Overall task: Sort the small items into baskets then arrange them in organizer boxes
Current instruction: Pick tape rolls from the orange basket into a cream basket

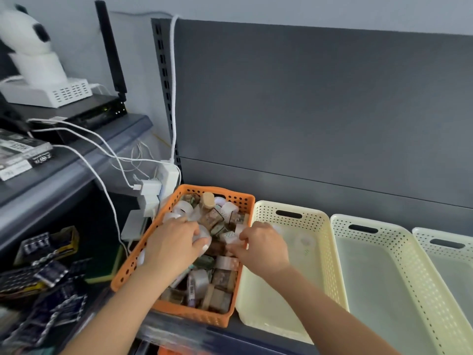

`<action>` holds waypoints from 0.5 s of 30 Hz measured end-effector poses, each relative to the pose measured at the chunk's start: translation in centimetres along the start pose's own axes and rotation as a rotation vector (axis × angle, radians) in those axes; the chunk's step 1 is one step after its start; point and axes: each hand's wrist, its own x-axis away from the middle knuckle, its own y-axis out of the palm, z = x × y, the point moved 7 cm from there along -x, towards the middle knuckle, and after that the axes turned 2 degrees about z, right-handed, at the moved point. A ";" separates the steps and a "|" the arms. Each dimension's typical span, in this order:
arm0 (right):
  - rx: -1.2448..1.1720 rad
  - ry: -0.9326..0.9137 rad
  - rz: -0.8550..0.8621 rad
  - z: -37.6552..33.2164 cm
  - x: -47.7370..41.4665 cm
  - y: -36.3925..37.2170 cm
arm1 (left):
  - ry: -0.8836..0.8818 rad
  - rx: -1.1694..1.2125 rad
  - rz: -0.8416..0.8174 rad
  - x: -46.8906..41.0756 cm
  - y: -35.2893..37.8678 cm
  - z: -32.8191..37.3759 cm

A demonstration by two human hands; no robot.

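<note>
An orange perforated basket on the shelf is heaped with several small tape rolls and little boxes. Both hands reach into it. My left hand curls its fingers round a whitish tape roll near the basket's middle. My right hand is over the basket's right rim and pinches a small pale roll. A cream basket stands directly to the right of the orange one, with faint pale items at its bottom.
Two more pale baskets stand further right against the grey back panel. Left are a power strip with white cables, a router, and dark packets on a lower shelf.
</note>
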 end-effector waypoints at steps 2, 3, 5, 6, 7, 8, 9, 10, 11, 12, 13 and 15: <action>0.036 0.008 -0.020 -0.3 0.0 0.5 | -0.042 0.003 -0.032 0.7 0.5 -0.6; 0.052 0.009 -0.021 -0.5 -0.1 0.6 | -0.050 0.026 -0.046 0.9 0.8 -0.8; 0.058 0.025 -0.019 -0.8 -0.2 0.8 | -0.061 0.112 -0.075 1.1 1.3 -1.0; 0.050 0.037 -0.024 -0.9 -0.3 1.0 | -0.071 0.159 -0.093 1.1 1.5 -1.1; 0.037 0.048 -0.032 -1.1 -0.3 1.2 | -0.082 0.203 -0.114 1.0 1.6 -1.1; 0.010 0.059 -0.038 -1.1 -0.4 1.3 | -0.091 0.243 -0.132 1.0 1.7 -1.2; -0.036 0.077 -0.042 -1.1 -0.4 1.4 | -0.097 0.278 -0.143 0.9 1.8 -1.1; -0.096 0.100 -0.046 -1.0 -0.4 1.4 | -0.100 0.307 -0.147 0.8 1.7 -1.1; -0.158 0.120 -0.049 -0.9 -0.3 1.3 | -0.102 0.334 -0.144 0.7 1.6 -1.1; -0.213 0.132 -0.052 -0.7 -0.3 1.1 | -0.100 0.355 -0.133 0.6 1.3 -1.1; -0.268 0.140 -0.055 -0.5 -0.3 0.8 | -0.094 0.366 -0.118 0.4 1.0 -1.0; -0.410 0.167 -0.039 0.2 -0.3 -0.1 | -0.070 0.370 -0.081 -0.2 0.1 -0.5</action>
